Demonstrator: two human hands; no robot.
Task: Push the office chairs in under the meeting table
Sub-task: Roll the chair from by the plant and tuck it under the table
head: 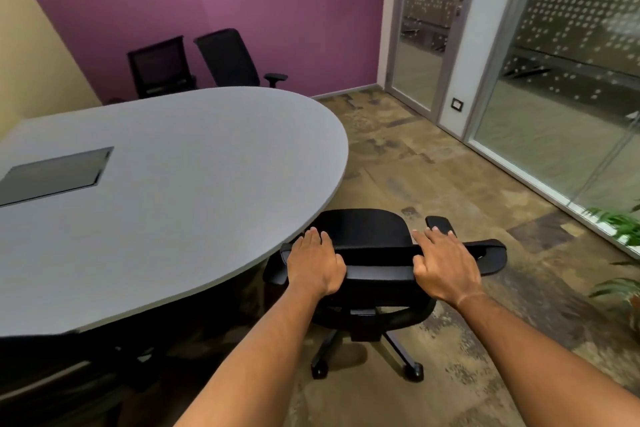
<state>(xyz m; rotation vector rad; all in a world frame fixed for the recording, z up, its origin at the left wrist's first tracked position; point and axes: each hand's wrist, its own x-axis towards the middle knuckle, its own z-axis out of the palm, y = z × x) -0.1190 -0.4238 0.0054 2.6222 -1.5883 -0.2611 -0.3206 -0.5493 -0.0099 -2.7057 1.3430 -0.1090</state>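
Observation:
A black office chair (pixel 372 236) on castors stands at the rounded end of the grey meeting table (pixel 194 166), its seat partly under the table edge. My left hand (pixel 313 265) grips the left part of the backrest's top edge. My right hand (pixel 445 267) lies on the right part of the same edge, fingers spread over it and thumb hooked on the rear. Two more black chairs (pixel 159 68) (pixel 230 59) stand at the table's far side against the purple wall. Another dark chair (pixel 69 357) sits mostly under the near left edge.
A dark rectangular hatch (pixel 55 175) is set into the tabletop. Glass partitions and a door (pixel 429 31) line the right side. Green plant leaves (pixel 620 229) reach in at the right edge. Patterned carpet (pixel 433 156) lies between table and glass.

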